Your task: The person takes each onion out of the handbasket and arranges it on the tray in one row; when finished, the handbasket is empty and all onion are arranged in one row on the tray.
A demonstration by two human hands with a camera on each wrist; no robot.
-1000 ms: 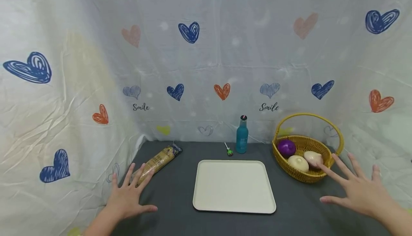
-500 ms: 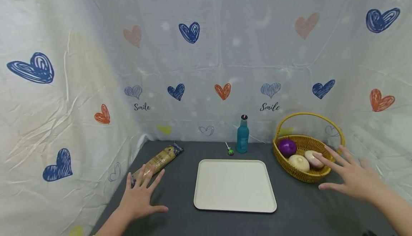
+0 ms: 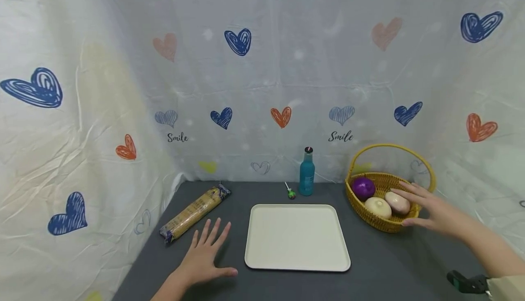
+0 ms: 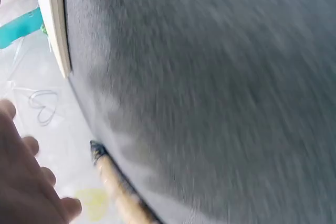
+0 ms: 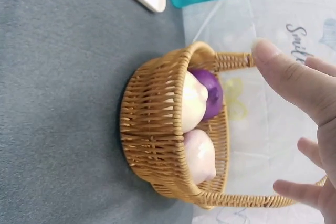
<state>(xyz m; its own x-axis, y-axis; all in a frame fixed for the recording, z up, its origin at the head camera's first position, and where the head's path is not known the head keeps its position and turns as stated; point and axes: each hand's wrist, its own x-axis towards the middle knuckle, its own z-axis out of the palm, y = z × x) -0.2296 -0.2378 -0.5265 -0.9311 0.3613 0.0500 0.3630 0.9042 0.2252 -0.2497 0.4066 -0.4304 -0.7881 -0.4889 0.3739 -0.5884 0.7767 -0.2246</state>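
My left hand (image 3: 205,260) hovers over the dark table with its fingers spread, between a long golden packet with dark blue ends (image 3: 194,214) and a cream tray (image 3: 298,237). My right hand (image 3: 434,212) reaches over the right side of a yellow wicker basket (image 5: 152,124), fingers extended, thumb apart. Nothing is held in either hand. The basket carries a purple onion (image 5: 212,94), a pale cream onion (image 3: 378,207) and a pinkish-white bulb (image 5: 199,156). In the right wrist view the thumb (image 5: 289,72) overlaps the basket's handle (image 5: 233,61).
Behind the tray stand a blue bottle with a dark cap (image 3: 307,173) and a small green lollipop (image 3: 290,194) on a white stick. A white curtain printed with hearts (image 3: 262,86) encloses the back and sides. A dark wrist device (image 3: 467,282) shows at the right sleeve.
My left hand has moved right, off the golden packet toward the tray. My right hand has moved up and left over the basket, its fingers drawing closer together.
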